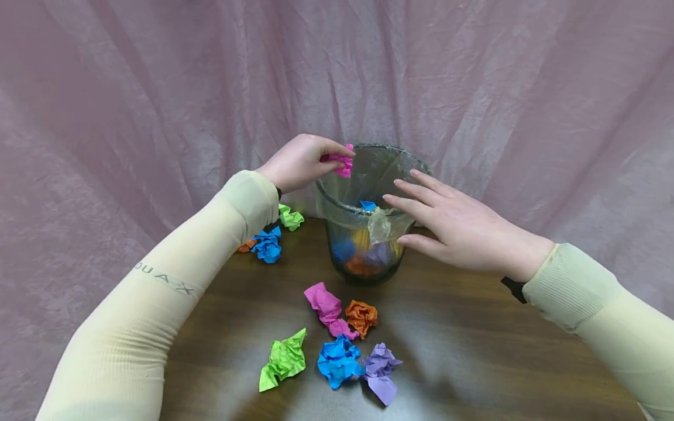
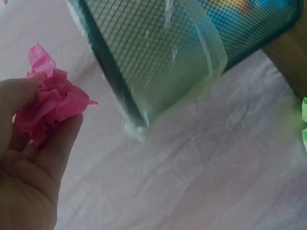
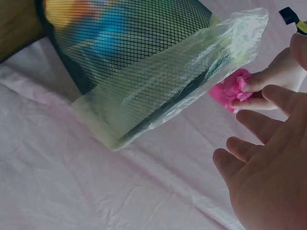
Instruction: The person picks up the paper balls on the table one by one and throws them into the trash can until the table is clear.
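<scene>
My left hand [image 1: 305, 161] pinches a crumpled pink paper [image 1: 343, 161] between thumb and fingers, at the left rim of a mesh wastebasket [image 1: 337, 217]. In the left wrist view the same pink paper [image 2: 53, 98] is apart from the basket's rim. The right hand [image 1: 463, 225], fingers spread and holding nothing, is beside the basket's right front. A translucent bag [image 3: 192, 62] lines the basket and folds over its rim, with a bunched knot of it at the front. Through the mesh show blue, yellow, purple and orange papers; a blue one [image 1: 368, 206] also shows over the rim.
On the brown table [image 1: 447, 327], in front of the basket, lie crumpled papers: pink [image 1: 325, 304], orange [image 1: 361, 316], green [image 1: 285, 358], blue [image 1: 339, 362] and purple [image 1: 381, 369]. Left of the basket are another green [image 1: 291, 217], blue [image 1: 268, 245] and orange [image 1: 246, 247] paper. A pink curtain [image 1: 337, 70] hangs behind.
</scene>
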Demonstrator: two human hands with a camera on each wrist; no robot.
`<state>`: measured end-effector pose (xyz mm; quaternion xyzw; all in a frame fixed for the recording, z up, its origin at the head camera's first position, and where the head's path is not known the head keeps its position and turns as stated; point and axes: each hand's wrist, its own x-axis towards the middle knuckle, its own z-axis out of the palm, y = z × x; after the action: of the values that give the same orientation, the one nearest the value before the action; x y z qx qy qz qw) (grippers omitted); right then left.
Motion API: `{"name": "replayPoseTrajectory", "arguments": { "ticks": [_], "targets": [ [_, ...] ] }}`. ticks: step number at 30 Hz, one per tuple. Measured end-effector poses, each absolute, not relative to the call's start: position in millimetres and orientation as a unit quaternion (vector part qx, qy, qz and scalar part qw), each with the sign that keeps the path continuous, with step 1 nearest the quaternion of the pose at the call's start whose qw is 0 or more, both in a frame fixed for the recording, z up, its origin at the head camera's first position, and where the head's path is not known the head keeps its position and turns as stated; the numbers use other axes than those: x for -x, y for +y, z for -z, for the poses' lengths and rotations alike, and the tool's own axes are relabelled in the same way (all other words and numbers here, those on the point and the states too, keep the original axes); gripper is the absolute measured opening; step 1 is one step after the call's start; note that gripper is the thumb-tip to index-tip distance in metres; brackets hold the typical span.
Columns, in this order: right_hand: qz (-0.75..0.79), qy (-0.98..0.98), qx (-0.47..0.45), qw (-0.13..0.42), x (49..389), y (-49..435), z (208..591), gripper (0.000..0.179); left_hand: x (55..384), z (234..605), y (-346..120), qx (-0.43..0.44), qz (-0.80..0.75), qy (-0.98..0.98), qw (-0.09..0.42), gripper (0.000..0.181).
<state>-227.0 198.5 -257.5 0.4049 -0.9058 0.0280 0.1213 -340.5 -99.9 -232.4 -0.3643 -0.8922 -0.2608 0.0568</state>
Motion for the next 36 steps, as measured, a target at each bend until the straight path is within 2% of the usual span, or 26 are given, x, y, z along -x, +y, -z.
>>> {"name": "replayPoseTrajectory", "arguments": {
  "ticks": [7,18,36],
  "targets": [
    [-0.039,-0.9,-0.415,0.125,225.5,195.7,262.1,0.065,343.7,235.7,-87.3,0.384,0.214,-0.896,0.067,0.036],
    [-0.04,-0.898,-0.421,0.123,223.9,192.7,268.7,0.066,344.5,238.1,-87.0,0.347,0.129,-0.926,0.075,0.058],
    [-0.051,-0.881,-0.452,0.132,214.7,182.1,273.3,0.069,348.4,243.8,-125.9,0.31,0.138,-0.937,0.082,0.063]
  ]
}}
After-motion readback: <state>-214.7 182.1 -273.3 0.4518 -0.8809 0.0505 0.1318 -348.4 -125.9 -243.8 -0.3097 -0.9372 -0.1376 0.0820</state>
